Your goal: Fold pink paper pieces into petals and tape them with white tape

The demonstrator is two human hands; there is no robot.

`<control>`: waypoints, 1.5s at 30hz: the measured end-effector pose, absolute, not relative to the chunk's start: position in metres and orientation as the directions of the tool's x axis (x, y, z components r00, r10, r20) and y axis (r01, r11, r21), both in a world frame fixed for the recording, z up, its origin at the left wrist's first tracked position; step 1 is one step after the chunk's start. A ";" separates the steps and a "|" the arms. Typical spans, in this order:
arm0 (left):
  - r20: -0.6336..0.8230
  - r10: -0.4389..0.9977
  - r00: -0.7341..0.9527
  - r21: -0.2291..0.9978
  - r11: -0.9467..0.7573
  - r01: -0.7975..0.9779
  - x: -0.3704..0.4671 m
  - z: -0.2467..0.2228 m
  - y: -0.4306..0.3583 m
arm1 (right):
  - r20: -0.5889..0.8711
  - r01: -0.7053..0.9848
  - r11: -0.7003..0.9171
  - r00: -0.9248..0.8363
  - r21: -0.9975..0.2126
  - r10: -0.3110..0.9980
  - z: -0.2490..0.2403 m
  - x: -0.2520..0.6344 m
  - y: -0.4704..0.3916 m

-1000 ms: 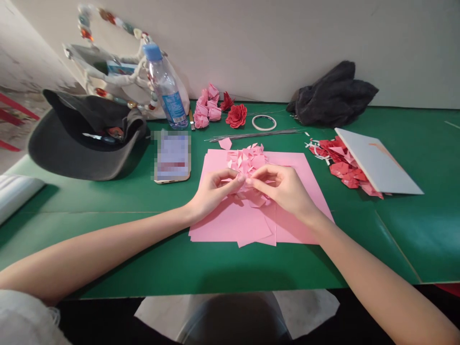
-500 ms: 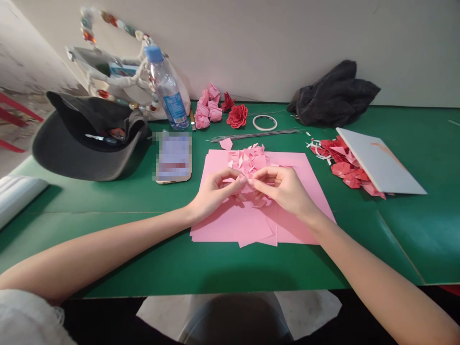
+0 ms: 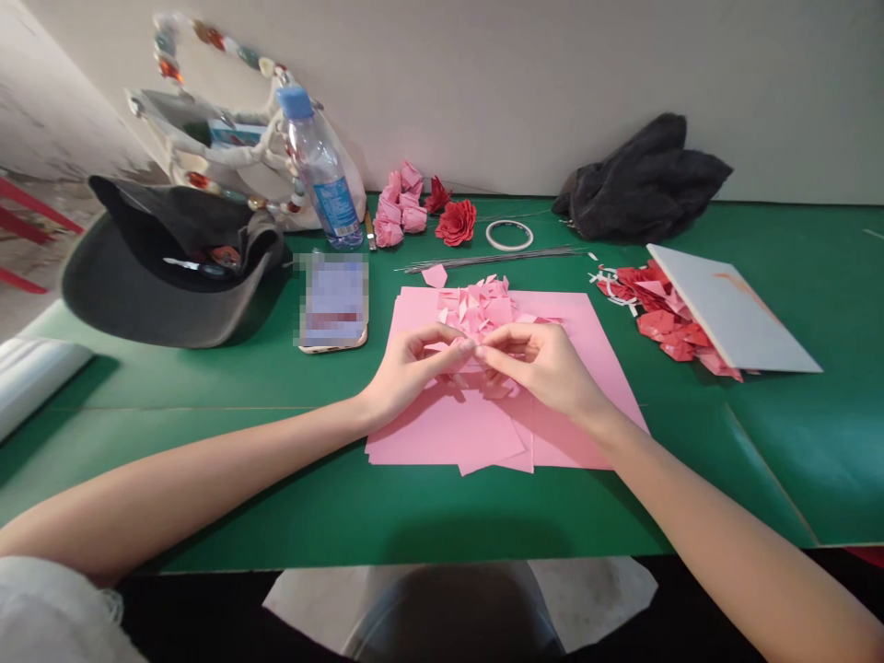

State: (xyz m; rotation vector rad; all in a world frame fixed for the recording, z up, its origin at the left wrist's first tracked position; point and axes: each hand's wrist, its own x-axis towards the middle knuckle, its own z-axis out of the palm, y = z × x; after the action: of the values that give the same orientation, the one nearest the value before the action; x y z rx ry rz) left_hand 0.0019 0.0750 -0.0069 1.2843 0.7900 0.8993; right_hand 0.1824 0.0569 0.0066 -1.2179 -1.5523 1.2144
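Note:
My left hand (image 3: 423, 366) and my right hand (image 3: 542, 366) meet fingertip to fingertip over pink paper sheets (image 3: 442, 428). Thumbs and forefingers of both are pinched together on a small pink paper petal, mostly covered by the fingers. Right behind the hands lies a heap of cut pink paper petals (image 3: 480, 308), some of them showing beneath the fingers. One loose petal (image 3: 435, 276) rests at the sheets' back edge.
Behind the sheets are thin wires (image 3: 494, 261), a tape roll (image 3: 509, 237), pink paper flowers (image 3: 401, 207) and a red one (image 3: 456, 224). A phone (image 3: 336, 299), bottle (image 3: 331, 184) and cap (image 3: 172, 267) stand left. Right, a white board (image 3: 736, 308) leans over red and pink petals (image 3: 667, 327).
Both hands stay together in almost the same place. Only the fingertips and the pinched petal have shifted slightly.

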 end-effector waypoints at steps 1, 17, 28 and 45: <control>0.002 0.893 0.449 0.991 0.058 -0.119 0.002 -0.007 0.075 | 0.039 0.210 0.085 -0.216 -0.974 0.976 0.007 0.182 0.056; -0.012 0.898 0.441 0.958 0.136 -0.252 0.000 -0.015 0.087 | 0.205 0.185 0.314 -0.447 -0.931 0.871 0.014 0.202 0.062; -0.120 0.807 0.578 0.869 0.367 -0.332 -0.002 -0.017 0.090 | 0.275 0.215 0.393 -0.429 -0.894 0.860 0.008 0.199 0.063; 0.004 0.963 0.269 0.973 0.059 -0.225 0.002 -0.014 0.081 | 0.219 0.238 0.272 -0.225 -0.932 0.949 0.009 0.186 0.057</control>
State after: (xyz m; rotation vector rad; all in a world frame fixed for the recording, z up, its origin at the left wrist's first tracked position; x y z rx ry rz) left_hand 0.0017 0.0813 -0.0137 1.1345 0.8565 1.0917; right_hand 0.1862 0.0571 0.0086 -1.1064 -1.6617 1.0152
